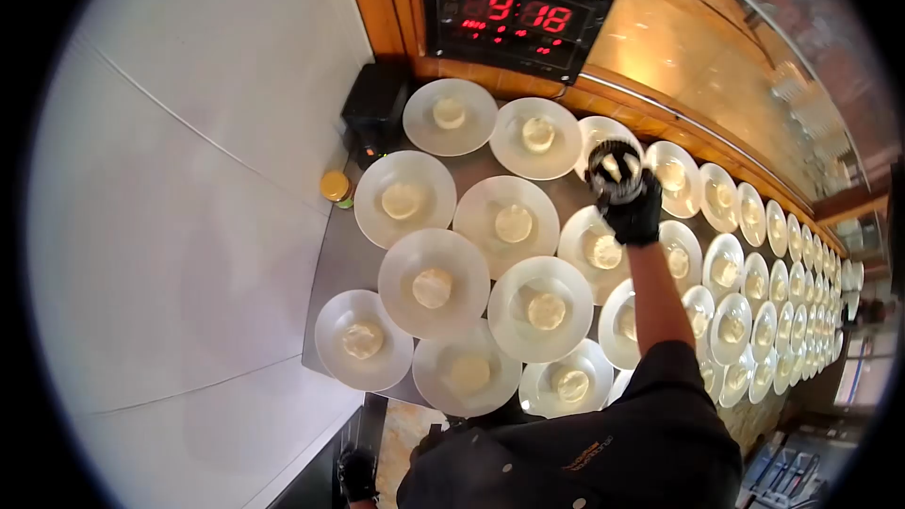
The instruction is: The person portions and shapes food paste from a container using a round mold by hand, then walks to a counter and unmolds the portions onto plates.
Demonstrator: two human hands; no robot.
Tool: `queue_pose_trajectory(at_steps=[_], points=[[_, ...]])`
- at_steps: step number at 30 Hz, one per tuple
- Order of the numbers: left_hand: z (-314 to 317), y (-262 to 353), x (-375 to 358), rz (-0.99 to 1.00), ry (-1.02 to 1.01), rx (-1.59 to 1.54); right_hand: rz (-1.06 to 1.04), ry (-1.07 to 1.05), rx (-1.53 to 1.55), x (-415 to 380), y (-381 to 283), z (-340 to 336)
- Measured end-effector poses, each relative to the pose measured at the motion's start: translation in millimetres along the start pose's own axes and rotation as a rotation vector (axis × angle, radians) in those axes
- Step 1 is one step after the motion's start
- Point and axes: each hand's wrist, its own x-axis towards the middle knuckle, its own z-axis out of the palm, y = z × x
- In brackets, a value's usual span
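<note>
1. Right hand (633, 215), in a black glove, has its grip clenched around a small dark round container (615, 170), held upper centre of the frame above the plates.
2. Left hand (356, 473), also gloved, hangs low at the bottom edge; its grip cannot be told.
3. Wide white plates (509, 221), each with a pale round portion, crowd the steel worktop (341, 269), overlapping.
4. A yellow-lidded jar (335, 187) stands at the left edge, near a black box (375, 104).
5. The black digital clock (514, 17) reads 9:18 in red.
</note>
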Motion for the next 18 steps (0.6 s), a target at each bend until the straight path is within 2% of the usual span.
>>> queue_pose_trajectory(at_steps=[3,6,8,10,11,13,14,16,18], points=[[3.0,-2.9,55.9,-0.019,-0.02,-0.441,-0.011,0.157,0.074,-101.1,22.3,-8.2],[-24.6,56.7,106.1,0.253,0.074,-0.581,0.004,0.272,0.286,-240.7,44.2,42.0],[-40.9,117.9,113.7,0.126,-0.059,-1.092,-0.008,0.358,0.419,-336.6,59.6,67.2],[-71.0,175.4,115.7,0.155,-0.296,-1.188,-0.106,0.465,0.533,-430.1,78.2,69.6],[-61.3,193.8,120.9,0.163,-0.473,-1.388,-0.276,0.52,0.198,-473.1,91.8,74.3],[-30.4,206.8,116.1,0.098,-0.88,-1.715,-0.527,0.84,-0.561,-560.9,118.2,84.2],[-20.6,223.7,108.0,0.313,-0.857,-1.476,-0.553,0.856,-0.231,-603.8,119.2,89.2],[-2.0,256.8,90.4,0.713,-0.691,-0.993,-0.67,0.867,0.135,-687.0,137.9,77.1],[-1.5,295.2,63.1,0.715,-0.983,-1.122,-0.824,0.877,0.319,-749.2,140.0,90.2]])
